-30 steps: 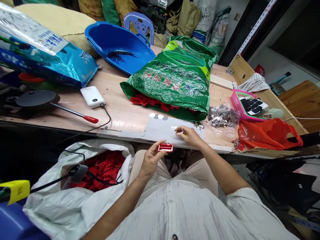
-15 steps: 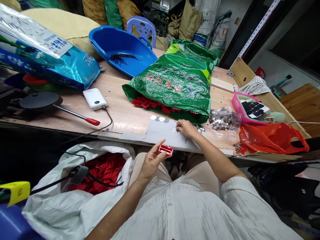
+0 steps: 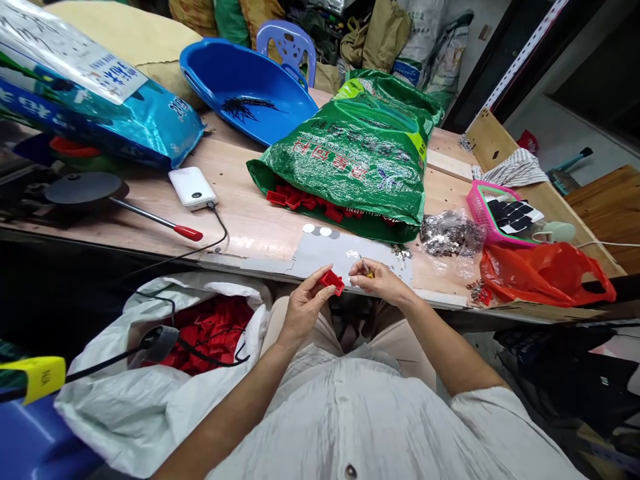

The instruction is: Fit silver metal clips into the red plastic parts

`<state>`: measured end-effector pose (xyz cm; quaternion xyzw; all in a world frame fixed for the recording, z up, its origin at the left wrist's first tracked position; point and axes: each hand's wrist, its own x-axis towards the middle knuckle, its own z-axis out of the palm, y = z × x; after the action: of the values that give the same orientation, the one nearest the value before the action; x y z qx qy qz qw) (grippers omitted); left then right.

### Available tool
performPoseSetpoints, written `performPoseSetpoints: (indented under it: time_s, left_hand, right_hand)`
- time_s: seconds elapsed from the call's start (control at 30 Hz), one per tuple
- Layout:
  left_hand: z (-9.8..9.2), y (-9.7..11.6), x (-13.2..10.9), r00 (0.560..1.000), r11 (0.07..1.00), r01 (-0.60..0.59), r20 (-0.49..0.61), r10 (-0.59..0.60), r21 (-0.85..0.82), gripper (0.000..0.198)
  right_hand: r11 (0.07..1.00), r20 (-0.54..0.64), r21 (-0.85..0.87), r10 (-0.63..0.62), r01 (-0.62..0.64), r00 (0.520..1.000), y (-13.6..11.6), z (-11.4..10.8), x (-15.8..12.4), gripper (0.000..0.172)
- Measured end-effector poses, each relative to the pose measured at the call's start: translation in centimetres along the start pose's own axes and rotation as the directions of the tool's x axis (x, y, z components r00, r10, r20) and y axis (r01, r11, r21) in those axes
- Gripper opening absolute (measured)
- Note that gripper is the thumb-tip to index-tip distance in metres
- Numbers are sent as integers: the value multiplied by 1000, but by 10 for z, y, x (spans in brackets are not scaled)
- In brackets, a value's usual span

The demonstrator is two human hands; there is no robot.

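Note:
My left hand [image 3: 307, 303] grips a small hollow red plastic housing [image 3: 333, 282] between thumb and fingers, just off the table's front edge. Close to its right, my right hand [image 3: 377, 280] is closed around a small yellow-handled tool [image 3: 369, 270] with a thin metal shaft; its exact kind is hard to make out. Beneath and behind the hands lies a grey board [image 3: 320, 252] bearing small shiny metal pieces [image 3: 353, 254]. The housing and the right fingertips are a short gap apart.
A green sack [image 3: 345, 153] spills red parts behind the board. To the right are a clear bag of metal pieces [image 3: 450, 233], a pink basket [image 3: 483, 213] and a red plastic bag [image 3: 545, 273]. A white sack [image 3: 120, 413] with red parts stands lower left; a red-tipped lever [image 3: 187, 233] juts nearby.
My right hand has come back from the metal pieces towards my left hand, and the yellow-handled tool now shows in it. The red housing has been turned and raised slightly.

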<state>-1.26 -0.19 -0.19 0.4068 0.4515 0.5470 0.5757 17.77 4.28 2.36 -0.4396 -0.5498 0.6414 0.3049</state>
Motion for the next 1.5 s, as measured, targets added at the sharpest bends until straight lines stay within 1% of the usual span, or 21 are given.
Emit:
performPoseSetpoints:
  time_s: [0.1, 0.23, 0.33, 0.4, 0.5, 0.57, 0.63, 0.67, 0.73, 0.8, 0.83, 0.9, 0.97, 1.0, 1.07, 1.23, 1.5]
  left_hand:
    - [2, 0, -2, 998, 993, -45, 43, 40, 114, 46]
    - [3, 0, -4, 987, 962, -139, 111, 115, 234, 43]
    - [4, 0, -4, 978, 942, -189, 138, 155, 276, 41]
    - [5, -1, -4, 977, 940, -194, 145, 159, 279, 40]
    - [6, -2, -4, 987, 964, -131, 123, 105, 233, 43]
    - [7, -4, -4, 993, 984, -63, 105, 46, 164, 47]
    - [7, -6, -3, 995, 997, -8, 101, 0, 82, 50]
    - [7, -7, -3, 995, 999, 11, 101, -14, 37, 50]
    - [7, -9, -2, 994, 997, 45, 99, -39, -57, 49]
    - [8, -9, -2, 993, 986, 81, 97, -67, -144, 48]
    - [9, -9, -2, 992, 979, 98, 100, -81, -177, 48]
    - [10, -7, -2, 989, 967, 124, 106, -103, -222, 48]
    - [11, -4, -2, 987, 960, 140, 109, -116, -244, 48]
    - [12, -3, -2, 987, 958, 144, 108, -121, -248, 48]
    - [12, 0, -3, 986, 957, 154, 108, -131, -248, 47]
    - [12, 3, -4, 980, 946, 185, 123, -157, -268, 45]
    - [12, 2, -3, 974, 929, 207, 154, -166, -306, 44]
  right_hand:
    - [999, -22, -1, -33, 33, 999, 9, 10, -9, 32]
    - [993, -58, -39, -112, 110, 992, 20, 14, -11, 31]
    - [996, -66, -38, -87, 85, 994, 22, 15, -13, 32]
    - [998, -73, -45, -56, 53, 996, 21, 15, -15, 33]
    - [1000, -64, -7, -20, 20, 998, 19, 15, -17, 33]
    - [999, -50, 41, -12, 14, 999, 18, 14, -19, 32]
    - [998, -45, 50, -22, 24, 999, 16, 13, -21, 30]
    - [999, -49, 23, -41, 42, 998, 15, 13, -23, 28]
    - [987, -61, -107, -125, 118, 990, 12, 12, -27, 22]
    - [924, -47, -304, -260, 234, 965, 10, 12, -31, 14]
    - [869, -23, -395, -332, 297, 943, 9, 12, -33, 10]
    - [751, 40, -521, -453, 406, 891, 10, 12, -34, 12]
    - [657, 94, -582, -531, 479, 842, 12, 12, -34, 16]
    - [626, 112, -598, -553, 501, 825, 14, 11, -33, 18]
    - [594, 130, -610, -577, 524, 806, 16, 11, -32, 19]
    - [622, 111, -576, -584, 531, 804, 14, 11, -33, 17]
    - [652, 84, -539, -589, 534, 804, 16, 10, -34, 16]
